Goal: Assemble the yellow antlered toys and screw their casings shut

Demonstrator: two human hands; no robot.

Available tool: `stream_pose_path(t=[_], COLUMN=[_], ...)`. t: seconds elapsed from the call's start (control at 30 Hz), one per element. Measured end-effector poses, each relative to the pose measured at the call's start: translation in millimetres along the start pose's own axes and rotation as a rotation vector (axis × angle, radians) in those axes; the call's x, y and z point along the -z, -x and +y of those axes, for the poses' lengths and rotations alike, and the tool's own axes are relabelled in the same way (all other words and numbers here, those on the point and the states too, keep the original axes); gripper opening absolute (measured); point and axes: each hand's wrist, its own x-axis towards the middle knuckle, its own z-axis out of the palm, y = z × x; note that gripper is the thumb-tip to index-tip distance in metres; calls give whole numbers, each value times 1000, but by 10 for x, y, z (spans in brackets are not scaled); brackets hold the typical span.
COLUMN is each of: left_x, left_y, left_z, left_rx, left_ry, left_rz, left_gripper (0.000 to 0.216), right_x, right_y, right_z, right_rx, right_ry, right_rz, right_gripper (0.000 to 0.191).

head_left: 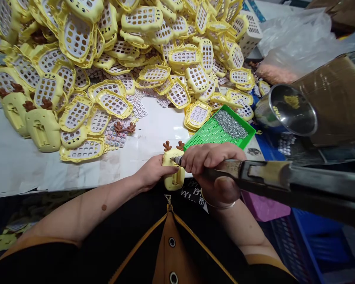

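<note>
My left hand [154, 172] grips a yellow toy shell with brown antlers [173, 167] at the table's near edge, back side up. My right hand [213, 163] is wrapped round a powered screwdriver [272, 177] whose long body runs off to the right. Its tip [175, 159] touches the top of the yellow shell. A green tray [208, 136] holding a heap of small silver screws [230, 123] lies just beyond my right hand.
A large pile of yellow front shells with white keypad grids [121, 51] fills the far table. Finished yellow shells with antlers [41, 122] lie at left. A loose brown antler piece [124, 127] rests on the white sheet. A steel cup [286, 110], brown roll and plastic bags are at right.
</note>
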Motion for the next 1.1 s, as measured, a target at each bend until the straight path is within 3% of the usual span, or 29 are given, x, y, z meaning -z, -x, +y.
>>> stream_pose_path(t=[0.17, 0.3, 0.5, 0.67, 0.87, 1.0, 1.1], left_x=[-13, 1, 4, -243, -540, -615, -638], left_y=[8, 45, 167, 87, -126, -185, -210], left_z=[22, 31, 266, 464, 467, 502, 503], left_rx=[21, 22, -49, 32, -65, 34, 98], left_ry=[42, 90, 125, -45, -419, -392, -342], left_rz=[-17, -4, 88, -145, -347, -403, -417], left_gripper=[37, 39, 40, 42, 51, 64, 53], right_x=[28, 32, 197, 440, 687, 846, 935], right_y=[-18, -62, -33, -19, -73, -81, -84], right_z=[-103, -254, -420, -457, -500, -579, -615], right_rx=[-19, 77, 184, 217, 243, 210, 186], right_ry=[41, 107, 205, 246, 148, 70, -3], right_rz=[43, 60, 253, 343, 428, 409, 381], right_gripper=[21, 22, 23, 22, 21, 22, 23])
